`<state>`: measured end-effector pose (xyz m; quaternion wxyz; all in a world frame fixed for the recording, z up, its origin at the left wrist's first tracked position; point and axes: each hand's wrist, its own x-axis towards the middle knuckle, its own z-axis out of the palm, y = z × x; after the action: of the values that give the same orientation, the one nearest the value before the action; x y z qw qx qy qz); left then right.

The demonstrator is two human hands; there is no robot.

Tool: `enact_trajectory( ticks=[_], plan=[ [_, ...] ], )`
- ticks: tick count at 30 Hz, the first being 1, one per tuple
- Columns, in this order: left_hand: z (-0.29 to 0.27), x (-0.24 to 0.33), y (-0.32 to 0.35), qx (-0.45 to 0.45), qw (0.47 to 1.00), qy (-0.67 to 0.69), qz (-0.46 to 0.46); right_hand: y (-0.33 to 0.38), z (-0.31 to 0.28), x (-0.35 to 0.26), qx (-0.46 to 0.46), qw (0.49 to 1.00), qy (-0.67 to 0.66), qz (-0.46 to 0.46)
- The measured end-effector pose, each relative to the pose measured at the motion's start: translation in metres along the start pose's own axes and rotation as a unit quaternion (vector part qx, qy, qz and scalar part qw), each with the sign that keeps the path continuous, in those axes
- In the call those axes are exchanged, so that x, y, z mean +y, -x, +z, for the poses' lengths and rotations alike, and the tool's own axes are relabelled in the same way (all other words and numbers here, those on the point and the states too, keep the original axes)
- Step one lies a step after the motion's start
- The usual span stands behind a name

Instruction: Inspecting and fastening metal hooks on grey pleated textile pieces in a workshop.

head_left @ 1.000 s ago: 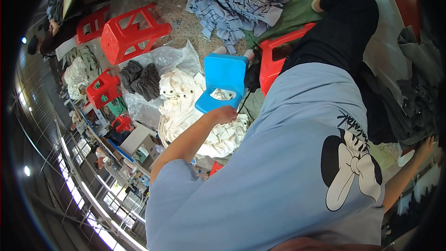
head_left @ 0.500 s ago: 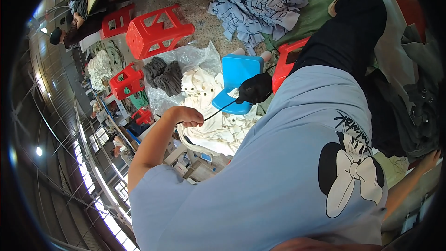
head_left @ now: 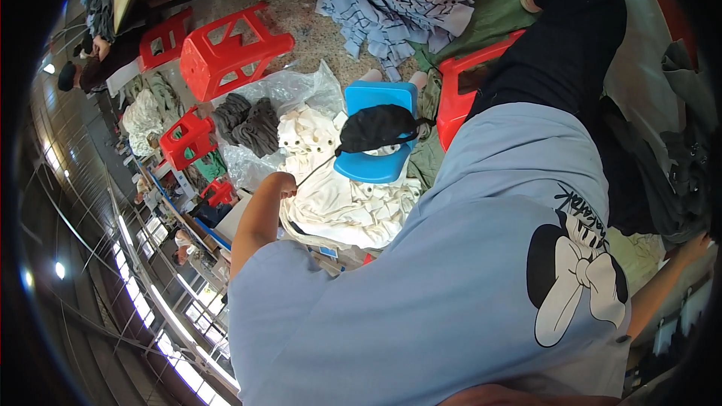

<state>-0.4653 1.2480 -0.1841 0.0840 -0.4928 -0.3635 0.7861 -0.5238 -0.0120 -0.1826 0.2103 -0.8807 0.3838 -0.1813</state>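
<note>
My left hand (head_left: pixel 287 185) is closed on the thin black strap (head_left: pixel 316 171) of a black fabric piece that looks like a small bag (head_left: pixel 376 128). The strap runs taut from my fist to the bag, which hangs in front of a blue plastic stool (head_left: pixel 376 168). Beneath lie cream garments with dark eyelets (head_left: pixel 331 210). At the right edge, my right hand (head_left: pixel 696 246) is beside dark grey garments (head_left: pixel 677 203); its fingers are too unclear to read.
Red plastic stools (head_left: pixel 214 64) stand at the left, with another red stool (head_left: pixel 455 101) by my leg. Dark grey cloth (head_left: pixel 244 124) lies on clear plastic sheeting (head_left: pixel 308 89). A striped shirt pile (head_left: pixel 410 0) is at the far side. Another person (head_left: pixel 94 68) sits far left.
The black bag has swung left, across the blue stool's middle. My left hand has moved slightly left, still on the strap. The whole view has shifted a little.
</note>
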Motion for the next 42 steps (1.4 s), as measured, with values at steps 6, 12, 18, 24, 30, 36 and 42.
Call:
enact_trajectory(
  ticks=[6, 12, 18, 24, 30, 36, 42],
  plan=[
    [-0.008, 0.074, -0.035, 0.150, 0.957, -0.241, 0.066, -0.002, -0.012, -0.017, -0.010, 0.999, 0.030, -0.031],
    [0.007, 0.172, 0.000, 0.245, 0.951, -0.184, 0.043, 0.007, -0.018, -0.046, -0.059, 0.995, 0.064, -0.058],
    [0.057, 0.234, -0.032, 0.470, 0.795, -0.350, 0.158, 0.005, -0.013, -0.054, -0.037, 0.999, -0.008, -0.016],
    [0.109, 0.290, -0.067, 0.201, 0.931, -0.216, 0.215, 0.008, -0.014, -0.046, -0.048, 0.999, 0.000, 0.014],
    [0.108, 0.319, -0.086, 0.182, 0.950, -0.191, 0.165, 0.012, -0.010, -0.056, -0.036, 0.999, -0.030, 0.017],
    [0.129, 0.347, -0.079, 0.244, 0.949, -0.085, 0.182, 0.019, -0.007, -0.063, -0.025, 0.999, 0.017, 0.020],
    [0.165, 0.385, -0.048, 0.189, 0.962, -0.017, 0.194, 0.028, -0.002, -0.079, -0.036, 0.999, -0.026, 0.029]
  ],
)
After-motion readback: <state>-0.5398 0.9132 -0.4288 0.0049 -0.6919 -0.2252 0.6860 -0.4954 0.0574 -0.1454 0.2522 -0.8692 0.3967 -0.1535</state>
